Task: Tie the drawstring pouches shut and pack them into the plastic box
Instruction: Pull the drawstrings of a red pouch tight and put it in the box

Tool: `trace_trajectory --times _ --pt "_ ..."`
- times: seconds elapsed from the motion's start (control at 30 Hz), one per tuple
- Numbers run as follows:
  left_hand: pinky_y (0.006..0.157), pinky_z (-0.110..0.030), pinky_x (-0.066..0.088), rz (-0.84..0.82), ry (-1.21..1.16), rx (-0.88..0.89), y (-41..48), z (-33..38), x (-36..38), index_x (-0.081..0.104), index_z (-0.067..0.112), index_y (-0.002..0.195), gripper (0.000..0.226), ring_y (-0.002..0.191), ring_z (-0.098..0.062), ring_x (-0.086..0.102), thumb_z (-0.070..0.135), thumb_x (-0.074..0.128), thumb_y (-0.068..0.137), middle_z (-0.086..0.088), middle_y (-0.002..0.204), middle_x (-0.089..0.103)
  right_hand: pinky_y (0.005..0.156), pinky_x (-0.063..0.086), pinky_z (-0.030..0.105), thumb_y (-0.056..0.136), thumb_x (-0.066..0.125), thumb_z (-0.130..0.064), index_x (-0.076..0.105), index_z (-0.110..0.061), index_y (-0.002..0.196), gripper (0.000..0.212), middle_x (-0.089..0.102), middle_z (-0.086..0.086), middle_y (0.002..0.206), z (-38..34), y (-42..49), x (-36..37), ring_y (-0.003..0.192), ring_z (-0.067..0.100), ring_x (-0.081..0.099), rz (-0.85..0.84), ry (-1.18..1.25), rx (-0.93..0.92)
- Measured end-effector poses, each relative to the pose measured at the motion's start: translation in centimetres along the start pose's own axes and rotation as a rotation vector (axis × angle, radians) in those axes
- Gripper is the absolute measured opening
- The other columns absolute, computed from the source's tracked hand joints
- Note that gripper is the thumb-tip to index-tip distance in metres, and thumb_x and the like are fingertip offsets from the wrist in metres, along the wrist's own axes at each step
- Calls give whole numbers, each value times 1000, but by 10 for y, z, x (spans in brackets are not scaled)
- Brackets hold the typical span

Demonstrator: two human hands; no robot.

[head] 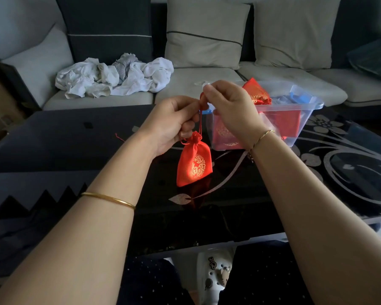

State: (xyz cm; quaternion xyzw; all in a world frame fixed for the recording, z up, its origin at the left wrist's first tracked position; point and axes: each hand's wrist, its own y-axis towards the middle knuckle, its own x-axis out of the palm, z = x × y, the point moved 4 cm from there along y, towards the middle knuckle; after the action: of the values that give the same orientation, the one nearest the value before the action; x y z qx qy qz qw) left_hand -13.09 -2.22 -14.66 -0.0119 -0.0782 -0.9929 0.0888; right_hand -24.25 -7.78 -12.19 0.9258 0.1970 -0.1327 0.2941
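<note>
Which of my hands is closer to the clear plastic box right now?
Right. The right hand is raised just in front of the left end of the plastic box, pinching the drawstring; the left hand is further left, gripping the drawstring above the red pouch.

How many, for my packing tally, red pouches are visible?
4. Hanging pouch, held by left hand and right hand; top pouch poking above the plastic box; two pouches behind its wall. More may be hidden.

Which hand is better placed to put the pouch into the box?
Probably the right hand: it pinches the cord of the pouch just before the box; the left hand is farther away.
</note>
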Motion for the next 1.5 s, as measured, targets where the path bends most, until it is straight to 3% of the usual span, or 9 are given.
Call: trace_trajectory --times 0.17,0.3,0.4,0.53,0.7,0.93,1.13,1.33,1.5 --pt "38 -12 28 -69 5 -17 -3 0 4 60 9 82 21 39 -1 33 7 46 97 -3 65 44 65 43 21 97 47 -21 59 -13 73 28 59 -4 71 1 -2 1 67 3 51 -8 31 10" --pt "36 -12 28 -66 -54 -18 -3 3 6 56 8 80 20 37 0 34 6 45 96 -2 64 45 64 46 27 99 41 -29 56 -17 76 30 59 0 79 9 -2 2 73 13 58 -31 314 254" --pt "37 -11 28 -62 -79 4 -3 4 6 57 7 83 20 38 0 34 5 42 97 -1 64 45 51 49 23 101 39 -26 56 -12 81 29 59 0 68 17 -12 11 53 9 59 -180 452 421" --pt "37 -12 29 -36 -68 51 -2 4 2 56 8 86 18 39 0 34 3 42 98 2 61 49 58 53 27 99 43 -19 58 -5 89 23 67 4 68 16 -18 17 60 15 66 -365 653 406" --pt "37 -13 28 4 -62 65 -2 5 0 53 10 85 17 38 -1 35 1 44 97 0 60 49 63 55 24 96 48 -8 62 -8 87 17 64 3 73 20 -13 15 62 9 65 -281 571 335" --pt "38 -14 30 32 -35 48 -3 3 -1 51 12 83 17 39 -2 36 2 45 96 -1 61 50 54 51 18 91 56 -3 60 -12 79 15 62 3 67 22 -11 12 57 11 61 -196 482 319" --pt "49 -19 41 125 35 9 -2 -1 -5 53 16 82 14 49 -6 54 10 52 95 6 60 64 59 49 21 91 51 -3 57 -9 79 15 66 -1 65 20 -9 5 57 8 66 -40 544 332" --pt "52 -18 45 182 29 12 -3 -1 -9 57 12 79 14 61 -8 61 2 58 89 -5 79 66 64 50 24 87 44 4 50 -7 70 21 59 8 75 21 -13 6 66 14 62 -212 480 378" --pt "57 -19 45 141 144 40 -3 0 -4 56 12 77 20 58 -8 58 -6 57 86 -4 72 60 69 50 31 88 40 -7 52 -10 83 14 66 5 78 35 -12 10 73 19 66 -177 626 492"
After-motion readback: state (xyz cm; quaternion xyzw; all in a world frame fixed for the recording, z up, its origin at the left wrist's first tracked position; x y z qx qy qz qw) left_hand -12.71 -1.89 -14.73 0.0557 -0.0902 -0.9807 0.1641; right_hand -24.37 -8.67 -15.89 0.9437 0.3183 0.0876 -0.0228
